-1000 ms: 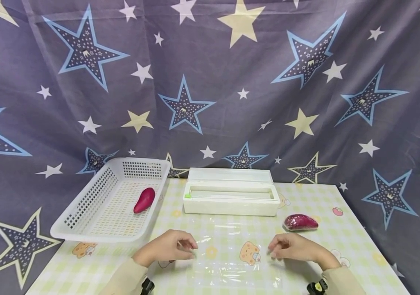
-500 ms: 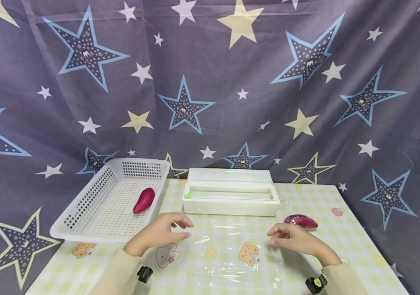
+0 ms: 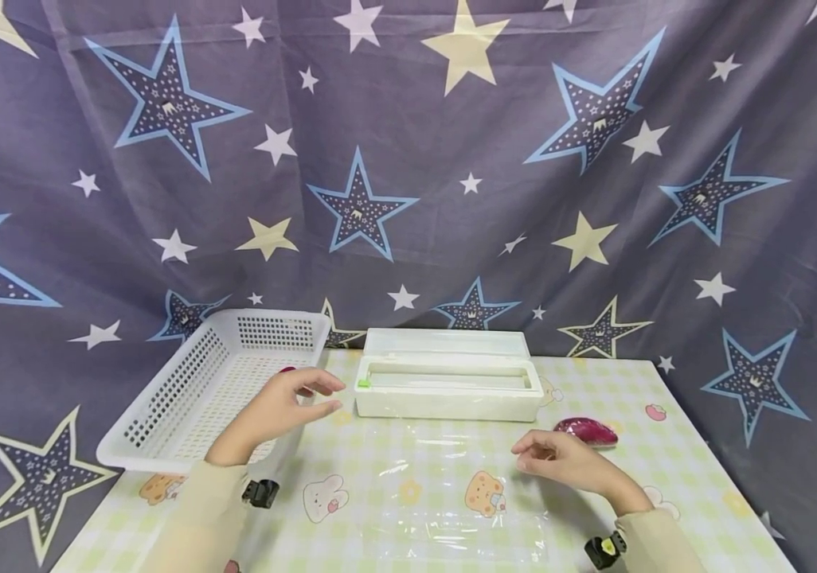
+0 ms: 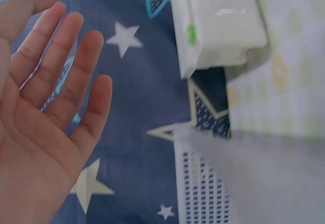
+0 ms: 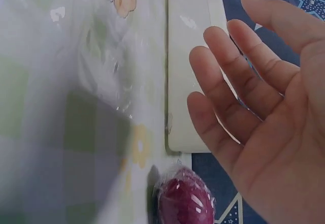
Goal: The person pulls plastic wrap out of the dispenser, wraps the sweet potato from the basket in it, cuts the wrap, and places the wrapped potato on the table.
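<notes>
Left hand (image 3: 278, 407): raised over the right-hand side of the white perforated plastic basket (image 3: 175, 399), fingers loosely extended and slightly spread, empty. From the head view this hand covers most of a purple-red vegetable (image 3: 287, 369) in the basket; only a sliver shows above the knuckles. Right hand (image 3: 572, 463): held above the desk (image 3: 674, 446) at the right side of a transparent plastic film sheet (image 3: 451, 525), fingers relaxed with a gentle bend, likewise empty. Just beyond this hand, a second purple-red vegetable, film-wrapped (image 3: 588, 432), lies on the desk; its wrapping is glossy and creased in the right wrist view. The film sheet lies between the two hands, in front of the white film dispenser box (image 3: 447, 404), with visible wrinkles. The dispenser stands at the rear of the desk, lid (image 3: 444, 342) raised at the back, green slider (image 3: 363, 383) at its left end. Desk covering: pale green check with cartoon animals. Behind hangs a dark star-patterned curtain (image 3: 408, 95).
</notes>
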Motion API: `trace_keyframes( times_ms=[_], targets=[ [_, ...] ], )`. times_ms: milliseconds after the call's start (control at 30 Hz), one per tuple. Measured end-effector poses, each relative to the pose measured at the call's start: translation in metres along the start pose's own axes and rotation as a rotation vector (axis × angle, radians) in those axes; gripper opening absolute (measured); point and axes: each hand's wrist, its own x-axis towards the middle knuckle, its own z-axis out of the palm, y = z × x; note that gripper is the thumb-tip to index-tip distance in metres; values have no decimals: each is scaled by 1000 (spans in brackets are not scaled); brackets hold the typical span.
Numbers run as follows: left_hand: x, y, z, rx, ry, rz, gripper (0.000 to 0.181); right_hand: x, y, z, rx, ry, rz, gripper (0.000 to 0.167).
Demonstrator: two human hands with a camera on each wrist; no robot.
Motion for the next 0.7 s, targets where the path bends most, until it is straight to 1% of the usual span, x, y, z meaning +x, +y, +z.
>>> trace_keyframes(
  times_ms=[133,167,200,267,367,400,467,600,700],
  targets=[
    [3,-4,-14,-5,52,-26,21,7,-4,5,-14,15,-5,23],
    [3,0,-18,-5,64,-32,20,9,-6,6,-16,17,-3,23],
    [4,1,-22,-11,72,-42,20,11,-7,7,-19,21,1,23],
    [4,-3,-28,-24,81,-63,21,16,-10,9,-28,27,7,22],
    [5,-13,-35,-45,88,-110,23,22,-13,13,-48,43,12,22],
    [5,-22,-37,-50,89,-126,24,24,-13,14,-47,47,12,22],
    [5,-33,-41,-54,92,-156,26,27,-15,17,-43,50,9,21],
    [4,-45,-49,-48,75,-219,29,35,-17,23,-6,45,-1,20],
    [6,-52,-54,-37,55,-252,30,38,-19,25,21,39,-10,19]
  ],
)
